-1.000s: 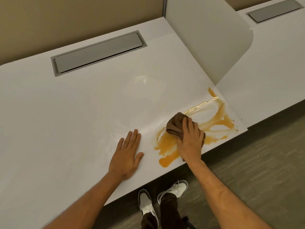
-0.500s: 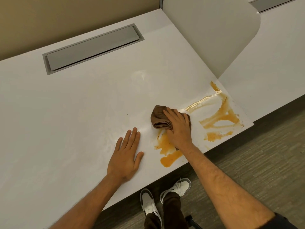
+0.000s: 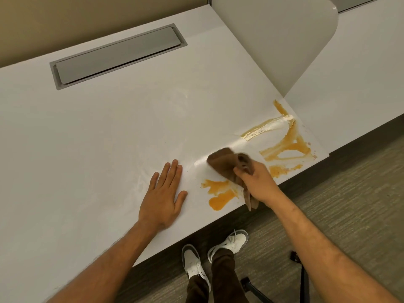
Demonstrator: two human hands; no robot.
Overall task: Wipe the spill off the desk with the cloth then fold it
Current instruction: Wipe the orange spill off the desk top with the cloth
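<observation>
Since half a second ago your right hand (image 3: 259, 182) has bunched the cloth (image 3: 227, 166) up instead of pressing it flat: the fingers that lay spread over it are now curled round it, and a tail of the fabric hangs from under your palm past the front edge of the surface (image 3: 87, 149). The orange patch nearest you now lies uncovered to the left of that hand, where before your wrist crossed it. Your left hand (image 3: 164, 197) has stayed where it was.

Your right hand grips the brown cloth, whose free end lies on the white surface pointing left and away from you; the fabric looks blurred. Your left hand rests flat, palm down, fingers straight and close together, thumb out to the right, holding nothing. It lies left of the cloth and apart from it.

The spill (image 3: 284, 147) is an orange liquid in separate patches near the front right corner of the surface. A looping smear with a glossy streak lies beyond and to the right of the cloth, a small patch sits just beside your right hand on its right, and a thicker puddle (image 3: 219, 193) lies between your two hands near the front edge.

A grey hatch (image 3: 118, 54) is set into the surface at the back left. A white divider panel (image 3: 273, 40) stands at the right. Your white shoes (image 3: 229, 240) show on the carpet (image 3: 349, 193) below.
</observation>
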